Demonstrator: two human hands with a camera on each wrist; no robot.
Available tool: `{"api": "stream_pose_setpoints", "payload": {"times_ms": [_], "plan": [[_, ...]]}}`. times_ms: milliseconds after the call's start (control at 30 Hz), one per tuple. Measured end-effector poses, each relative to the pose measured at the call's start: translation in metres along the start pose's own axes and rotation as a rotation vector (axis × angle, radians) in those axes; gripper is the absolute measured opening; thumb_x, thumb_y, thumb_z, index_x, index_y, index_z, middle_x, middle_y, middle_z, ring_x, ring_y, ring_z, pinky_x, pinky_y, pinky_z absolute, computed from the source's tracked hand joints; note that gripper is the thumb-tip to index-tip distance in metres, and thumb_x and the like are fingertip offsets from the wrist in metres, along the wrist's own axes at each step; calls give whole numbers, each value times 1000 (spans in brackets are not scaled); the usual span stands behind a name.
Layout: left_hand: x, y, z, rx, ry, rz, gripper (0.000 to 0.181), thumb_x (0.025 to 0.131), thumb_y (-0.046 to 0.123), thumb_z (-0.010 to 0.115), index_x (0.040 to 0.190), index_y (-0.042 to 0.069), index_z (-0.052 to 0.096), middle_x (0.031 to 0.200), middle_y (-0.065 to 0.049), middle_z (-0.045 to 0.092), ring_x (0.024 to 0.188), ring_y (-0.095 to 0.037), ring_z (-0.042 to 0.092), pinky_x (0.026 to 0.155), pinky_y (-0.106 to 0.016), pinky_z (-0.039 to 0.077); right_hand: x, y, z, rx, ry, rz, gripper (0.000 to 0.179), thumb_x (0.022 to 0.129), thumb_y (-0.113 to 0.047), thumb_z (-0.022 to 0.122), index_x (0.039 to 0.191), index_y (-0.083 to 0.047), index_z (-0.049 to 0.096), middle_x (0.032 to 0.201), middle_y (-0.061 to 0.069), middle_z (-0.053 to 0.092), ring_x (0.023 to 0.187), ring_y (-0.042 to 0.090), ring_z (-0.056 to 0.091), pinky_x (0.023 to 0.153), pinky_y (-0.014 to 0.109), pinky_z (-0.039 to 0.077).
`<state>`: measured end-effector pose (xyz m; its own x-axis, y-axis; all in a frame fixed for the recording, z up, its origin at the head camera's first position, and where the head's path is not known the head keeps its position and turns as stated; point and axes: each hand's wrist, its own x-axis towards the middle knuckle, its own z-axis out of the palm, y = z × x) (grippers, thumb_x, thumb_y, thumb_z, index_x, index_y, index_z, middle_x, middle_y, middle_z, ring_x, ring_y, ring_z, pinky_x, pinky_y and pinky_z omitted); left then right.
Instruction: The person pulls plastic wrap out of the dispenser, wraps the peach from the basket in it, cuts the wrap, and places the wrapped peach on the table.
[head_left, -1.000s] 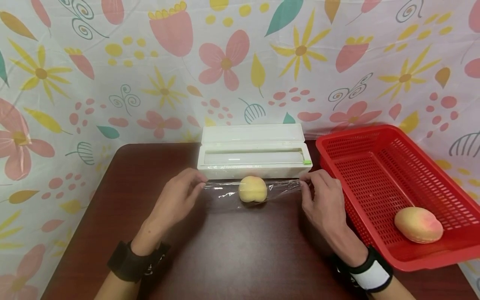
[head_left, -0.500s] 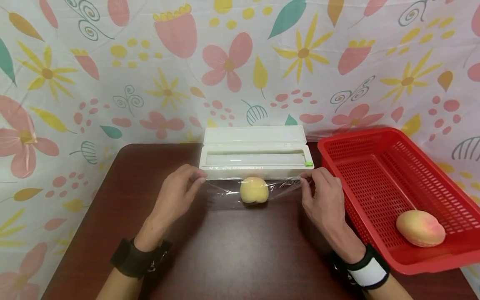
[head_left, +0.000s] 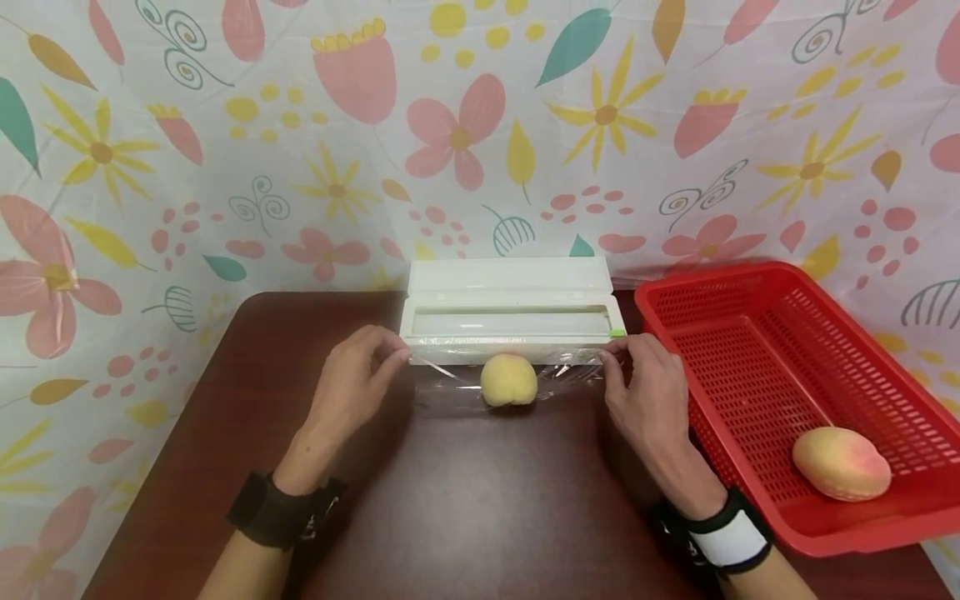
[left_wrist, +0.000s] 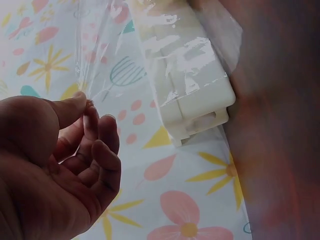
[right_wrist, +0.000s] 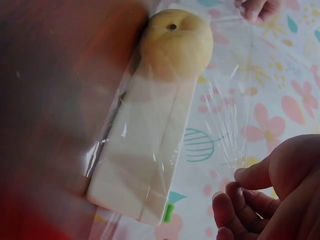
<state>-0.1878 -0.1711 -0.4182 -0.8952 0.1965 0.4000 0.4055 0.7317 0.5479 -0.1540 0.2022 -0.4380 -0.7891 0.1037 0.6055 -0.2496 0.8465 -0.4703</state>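
Between both hands stretches a sheet of clear plastic wrap (head_left: 450,385), its corners pinched at either side. My left hand (head_left: 356,375) grips the left corner between thumb and forefinger; the left wrist view shows the film gathered at the fingertips (left_wrist: 82,97). The right corner is pinched by my right hand (head_left: 648,392) in the same way. A yellow peach (head_left: 509,380) sits in the middle, with film around it. Right behind it stands the white wrap dispenser (head_left: 517,351), lid raised, a roll of film (head_left: 510,323) inside and a small green slider (head_left: 617,332) at its right end.
A red perforated basket (head_left: 727,367) stands at the right, beside my right forearm. Inside it lies another peach (head_left: 842,463), pinkish at one end. The dark brown table (head_left: 480,500) backs onto a flower-patterned sheet (head_left: 457,167).
Both hands have lifted the film edge slightly toward the dispenser, so the wrap now overlaps the box front. Both grips are kept. The head view has shifted a little.
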Motion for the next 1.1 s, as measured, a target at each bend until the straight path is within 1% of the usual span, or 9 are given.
{"api": "stream_pose_setpoints", "payload": {"times_ms": [200, 400, 533, 700, 900, 1100], "plan": [[9, -4, 3, -26, 20, -4, 11, 100, 23, 76, 100, 13, 72, 94, 1, 68, 81, -21, 61, 77, -38, 51, 6, 4, 4, 10, -5, 23, 12, 90, -5, 80, 98, -1, 72, 89, 16, 68, 74, 30, 57, 67, 44, 45], [14, -11, 9, -44, 20, -24, 11, 101, 21, 75, 100, 11, 72, 94, -2, 69, 84, -25, 64, 80, -39, 51, 11, 5, 8, -8, -7, 41, 12, 91, -8, 80, 97, -1, 72, 87, 15, 67, 73, 30, 57, 67, 43, 45], [18, -14, 13, -54, 31, -42, 12, 101, 21, 74, 101, 10, 72, 94, -4, 70, 83, -24, 63, 80, -40, 50, 16, 5, 10, -1, -10, 45, 11, 92, -9, 79, 96, -1, 72, 86, 15, 67, 73, 30, 57, 66, 43, 45], [25, -17, 17, -69, 20, -57, 13, 102, 23, 73, 102, 9, 72, 96, -5, 71, 85, -24, 62, 80, -41, 50, 23, 7, 10, 1, -6, 60, 10, 93, -10, 78, 96, -2, 73, 87, 16, 68, 72, 29, 58, 64, 43, 45], [32, -19, 16, -59, 17, -48, 13, 101, 22, 74, 100, 9, 74, 97, -6, 70, 88, -25, 60, 82, -41, 48, 30, 10, 13, 8, -14, 51, 8, 93, -9, 78, 95, -2, 75, 87, 16, 70, 73, 30, 61, 64, 44, 48], [39, -22, 14, -43, 22, -28, 12, 99, 20, 77, 96, 9, 75, 95, -7, 69, 87, -29, 59, 82, -41, 46, 39, 10, 15, 19, -36, 63, 6, 91, -8, 80, 92, -2, 78, 85, 16, 71, 72, 31, 64, 65, 45, 49]]}}
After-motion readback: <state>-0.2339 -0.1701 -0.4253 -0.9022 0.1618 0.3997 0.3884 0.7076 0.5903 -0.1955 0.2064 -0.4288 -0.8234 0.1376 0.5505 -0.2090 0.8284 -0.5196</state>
